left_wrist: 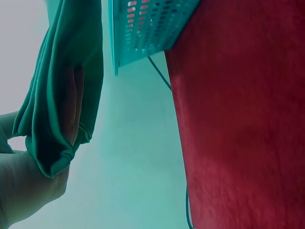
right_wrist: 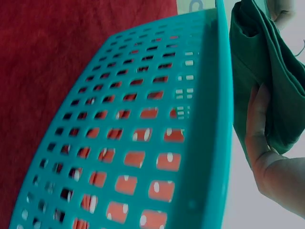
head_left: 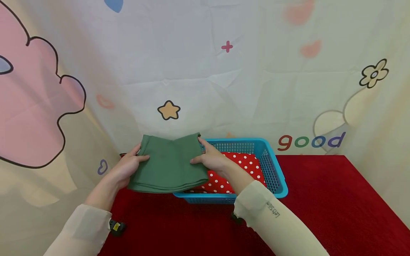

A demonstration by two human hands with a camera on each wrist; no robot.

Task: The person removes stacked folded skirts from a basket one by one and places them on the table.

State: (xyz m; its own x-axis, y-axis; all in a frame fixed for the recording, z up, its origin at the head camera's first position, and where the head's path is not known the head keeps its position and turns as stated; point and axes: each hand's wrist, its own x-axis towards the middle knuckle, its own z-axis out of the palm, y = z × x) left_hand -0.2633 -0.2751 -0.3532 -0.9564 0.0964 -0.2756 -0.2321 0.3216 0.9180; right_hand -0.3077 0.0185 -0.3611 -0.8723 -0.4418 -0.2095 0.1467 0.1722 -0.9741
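The green cloth is matte and smooth, folded into a flat, several-layered panel; its top edge dips in the middle and its lower edge shows stacked, rounded folds. It is held up above the tabletop, whose red surface has a soft, slightly mottled nap, and in the head view it hides the left end of the blue basket. That basket is rectangular plastic with rounded corners, a smooth rim and walls pierced by a grid of small openings; red fabric with white dots lies rumpled inside. The left hand and right hand each pinch one side of the cloth, thumb on the near face, fingers behind, both forearms reaching forward.
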